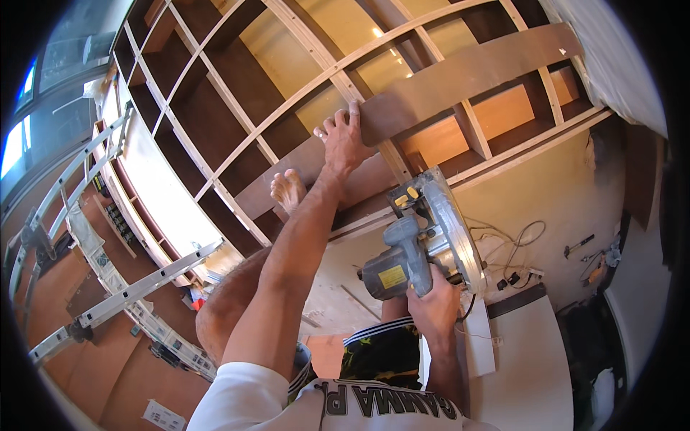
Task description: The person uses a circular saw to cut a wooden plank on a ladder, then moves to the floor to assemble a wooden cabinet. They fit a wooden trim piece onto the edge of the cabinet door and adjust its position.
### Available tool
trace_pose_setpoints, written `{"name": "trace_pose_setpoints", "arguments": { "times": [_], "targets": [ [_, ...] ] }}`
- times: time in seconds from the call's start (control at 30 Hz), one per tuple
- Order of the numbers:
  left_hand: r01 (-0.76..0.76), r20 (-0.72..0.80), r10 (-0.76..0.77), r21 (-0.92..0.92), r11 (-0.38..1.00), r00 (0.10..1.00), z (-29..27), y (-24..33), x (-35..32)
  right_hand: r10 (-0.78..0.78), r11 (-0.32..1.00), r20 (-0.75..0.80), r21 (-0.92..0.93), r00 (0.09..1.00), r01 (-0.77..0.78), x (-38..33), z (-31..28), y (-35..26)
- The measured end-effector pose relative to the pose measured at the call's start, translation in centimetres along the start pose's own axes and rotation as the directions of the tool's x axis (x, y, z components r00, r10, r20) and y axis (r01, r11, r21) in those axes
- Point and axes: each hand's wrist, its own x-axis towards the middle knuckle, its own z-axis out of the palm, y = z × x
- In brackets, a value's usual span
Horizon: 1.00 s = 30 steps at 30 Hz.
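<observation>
My right hand [435,303] grips the rear handle of a grey circular saw [407,248] with a yellow label on its motor housing. The saw rests by the near edge of a large wooden frame [332,70], its blade guard pointing away. My left hand [345,141] lies with fingers spread across a long brown board [467,75] at the end nearest me. That board slants over the frame to the upper right. Under my bare left foot [288,189], another brown strip [269,179] lies across the frame. The saw's blade is hidden.
An aluminium ladder [144,287] stands at the left, beside a pale panel [147,172]. Loose cable [514,241] and a hammer [578,246] lie on the floor at right. Pale boards [528,359] are near my right side. White sheeting [611,65] covers the upper right.
</observation>
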Motion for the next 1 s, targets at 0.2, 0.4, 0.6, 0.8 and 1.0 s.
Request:
{"name": "trace_pose_setpoints", "arguments": {
  "times": [0.2, 0.4, 0.6, 0.8, 1.0],
  "targets": [
    [-0.039, 0.116, 0.039, -0.003, 0.999, 0.992, -1.7, -0.8, 0.3, -0.007, 1.0, -0.028, 0.023, 1.0, 0.007, 0.8, 1.4, -2.1],
    [0.159, 0.059, -0.149, -0.276, 0.948, 0.987, -7.9, 1.4, 1.1, -0.079, 0.996, 0.019, -0.025, 0.997, 0.08, 1.6, 2.5, -4.3],
    [-0.594, 0.227, 0.557, 0.148, 0.791, 0.799, -12.1, 23.3, -11.8, -0.267, 0.958, -0.045, 0.095, 0.963, 0.27, -0.3, 4.4, -1.2],
    [-0.378, 0.689, 0.261, 0.02, 0.926, 0.676, -6.4, 25.1, -14.6, -0.315, 0.931, -0.162, 0.138, 0.935, 0.338, -2.8, 5.3, 0.7],
    [-0.403, 0.628, 0.332, -0.032, 0.915, 0.704, -7.3, 25.3, -15.1, -0.231, 0.973, 0.017, 0.02, 0.973, 0.231, -2.4, 5.8, 2.0]
  ]
}}
